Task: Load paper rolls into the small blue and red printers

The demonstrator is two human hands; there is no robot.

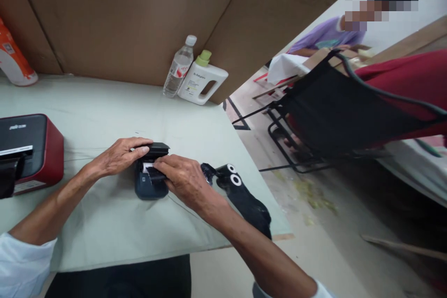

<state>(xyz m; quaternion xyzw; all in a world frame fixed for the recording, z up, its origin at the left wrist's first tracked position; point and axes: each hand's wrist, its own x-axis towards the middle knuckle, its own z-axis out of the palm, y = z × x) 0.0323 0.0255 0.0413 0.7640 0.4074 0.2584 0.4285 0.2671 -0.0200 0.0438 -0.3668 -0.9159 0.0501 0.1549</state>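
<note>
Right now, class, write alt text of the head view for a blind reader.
The left hand holds the open black lid of a small dark blue plastic printer on a pale green table; the right hand touches its white paper roll.

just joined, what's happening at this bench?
A person works on a small dark printer on the table with both hands. The left hand holds its open lid; the right hand has fingers on the white roll inside, grip unclear. A black piece with two googly eyes lies beside it, a red-and-black printer farther left.
</note>
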